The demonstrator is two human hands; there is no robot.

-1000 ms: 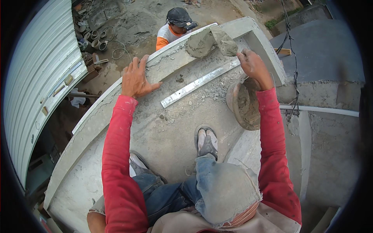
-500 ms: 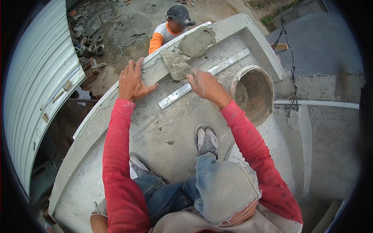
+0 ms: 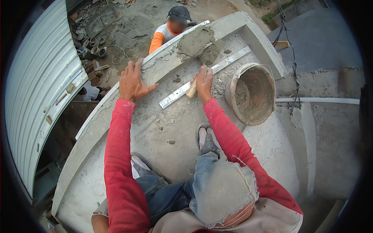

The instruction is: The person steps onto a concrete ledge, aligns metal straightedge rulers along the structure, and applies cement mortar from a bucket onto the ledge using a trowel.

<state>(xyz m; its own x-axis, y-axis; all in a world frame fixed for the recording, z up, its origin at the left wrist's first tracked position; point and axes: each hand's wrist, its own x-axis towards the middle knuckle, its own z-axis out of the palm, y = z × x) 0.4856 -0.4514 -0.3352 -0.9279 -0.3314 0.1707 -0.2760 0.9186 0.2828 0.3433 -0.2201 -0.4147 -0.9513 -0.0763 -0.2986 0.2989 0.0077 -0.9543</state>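
Note:
My left hand [image 3: 134, 82] lies spread on the concrete parapet [image 3: 158, 69], its fingers over the outer edge. In my right hand [image 3: 204, 82] is a trowel, its wooden handle [image 3: 191, 90] sticking out below the fist. Wet mortar covers the trowel blade [image 3: 210, 54], which is by the inner edge of the parapet. A patch of grey mortar [image 3: 193, 42] sits on the parapet top beside the blade. Below my right hand a long metal straightedge [image 3: 175, 97] lies on the slab. Right of that hand stands a bucket [image 3: 232, 91] with mortar inside.
Beyond the parapet, lower down, a person [image 3: 165, 33] in an orange-sleeved shirt and dark cap stands close. Corrugated metal roofing [image 3: 42, 85] curves along the left. Dark cables [image 3: 292, 58] hang at the right. My feet are on the slab [image 3: 175, 136], among crumbs of mortar.
My right hand has moved right with the trowel, whose blade has swung from left of the mortar patch to its right end. Small mortar lumps now lie on the slab. My left hand stays put.

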